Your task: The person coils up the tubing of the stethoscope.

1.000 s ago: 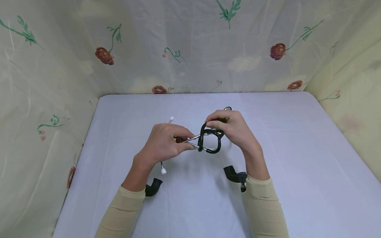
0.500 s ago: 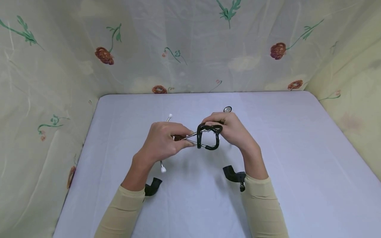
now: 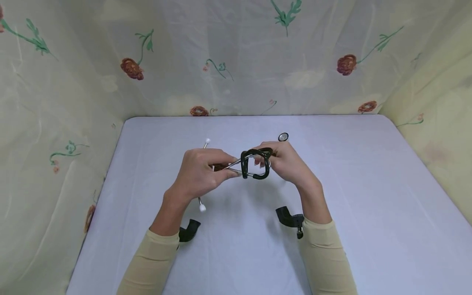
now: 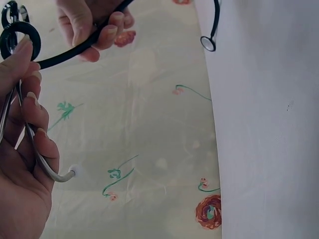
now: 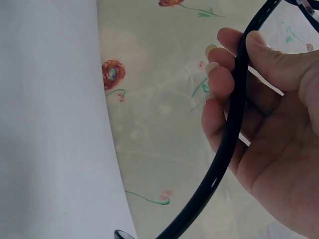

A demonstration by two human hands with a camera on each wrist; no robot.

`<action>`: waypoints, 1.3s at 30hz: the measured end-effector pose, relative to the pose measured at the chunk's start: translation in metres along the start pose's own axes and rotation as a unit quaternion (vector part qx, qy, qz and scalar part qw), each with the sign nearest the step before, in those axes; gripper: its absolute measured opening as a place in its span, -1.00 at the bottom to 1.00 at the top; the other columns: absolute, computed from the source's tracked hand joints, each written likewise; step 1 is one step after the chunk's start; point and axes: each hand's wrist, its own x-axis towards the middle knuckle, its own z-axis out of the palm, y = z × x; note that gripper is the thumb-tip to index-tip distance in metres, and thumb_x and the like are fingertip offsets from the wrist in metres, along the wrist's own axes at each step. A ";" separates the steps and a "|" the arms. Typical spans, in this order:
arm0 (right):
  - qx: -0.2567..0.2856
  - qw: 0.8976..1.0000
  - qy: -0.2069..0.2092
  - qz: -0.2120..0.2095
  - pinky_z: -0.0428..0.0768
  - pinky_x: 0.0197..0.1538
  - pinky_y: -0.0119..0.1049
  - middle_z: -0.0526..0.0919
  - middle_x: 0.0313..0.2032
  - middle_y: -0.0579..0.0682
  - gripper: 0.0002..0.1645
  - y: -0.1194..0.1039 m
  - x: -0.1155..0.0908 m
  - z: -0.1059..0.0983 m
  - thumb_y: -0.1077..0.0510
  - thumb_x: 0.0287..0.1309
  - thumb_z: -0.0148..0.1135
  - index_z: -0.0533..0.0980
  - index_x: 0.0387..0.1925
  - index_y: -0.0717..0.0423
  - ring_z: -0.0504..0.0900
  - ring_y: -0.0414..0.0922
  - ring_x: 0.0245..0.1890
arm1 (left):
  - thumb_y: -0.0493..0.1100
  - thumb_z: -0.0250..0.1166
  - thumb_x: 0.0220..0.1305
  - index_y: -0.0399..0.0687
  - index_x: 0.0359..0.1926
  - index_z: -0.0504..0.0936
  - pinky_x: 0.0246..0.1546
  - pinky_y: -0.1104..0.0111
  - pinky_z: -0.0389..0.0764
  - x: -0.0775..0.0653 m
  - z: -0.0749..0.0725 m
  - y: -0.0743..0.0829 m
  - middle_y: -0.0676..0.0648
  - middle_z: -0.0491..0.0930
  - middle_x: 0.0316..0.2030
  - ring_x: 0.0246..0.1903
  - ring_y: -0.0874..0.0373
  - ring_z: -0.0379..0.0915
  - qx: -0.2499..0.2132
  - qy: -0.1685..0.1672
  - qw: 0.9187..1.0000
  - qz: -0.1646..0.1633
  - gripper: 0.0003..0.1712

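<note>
A stethoscope with black tubing (image 3: 244,164) is held above the table between both hands. My left hand (image 3: 200,170) grips its metal ear tubes (image 4: 31,134), fingers curled round them; white eartips (image 3: 202,208) stick out on either side of that hand. Part of the black tube is looped round the metal tubes just right of the left fingers. My right hand (image 3: 289,162) pinches the free length of tube (image 5: 239,94) between thumb and fingers. Beyond that hand hangs the round chest piece (image 3: 283,137), also in the left wrist view at the tube's end (image 4: 208,44).
A white-covered table (image 3: 368,196) lies under the hands. Flower-patterned cloth (image 3: 239,61) rises behind it and at both sides. Black wrist mounts (image 3: 289,217) protrude from the inner side of each forearm.
Both hands and the looped tubing have shifted slightly up and left in the head view. The right hand's fingers have moved along behind the loop, and the chest piece has come more into sight.
</note>
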 end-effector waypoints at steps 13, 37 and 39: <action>-0.022 1.000 -0.018 0.000 0.46 -0.18 -0.25 0.72 -0.24 0.02 -0.78 0.004 0.005 0.005 0.08 0.15 0.20 0.65 -0.46 0.11 0.63 -0.11 -0.22 | -0.04 0.47 -0.10 0.15 -0.36 0.74 -0.60 0.53 0.36 0.001 -0.005 -0.004 0.22 0.61 -0.58 -0.64 0.42 0.32 0.023 0.038 0.999 -0.004 -0.82; -0.043 0.998 -0.045 -0.010 0.51 -0.21 -0.24 0.69 -0.34 0.02 -0.82 0.001 0.002 0.008 0.22 0.18 0.13 0.60 -0.48 0.02 0.61 -0.13 -0.36 | -0.02 0.46 -0.09 0.18 -0.35 0.74 -0.59 0.47 0.39 0.000 -0.009 -0.011 0.16 0.70 -0.47 -0.60 0.40 0.45 0.073 0.068 0.992 -0.071 -0.81; -0.056 0.997 -0.046 -0.012 0.51 -0.22 -0.24 0.66 -0.41 0.03 -0.85 0.000 0.002 0.008 0.19 0.18 0.15 0.60 -0.46 -0.02 0.58 -0.12 -0.39 | -0.02 0.46 -0.09 0.19 -0.36 0.74 -0.59 0.47 0.39 0.000 -0.009 -0.012 0.17 0.69 -0.48 -0.60 0.41 0.46 0.087 0.070 0.991 -0.080 -0.83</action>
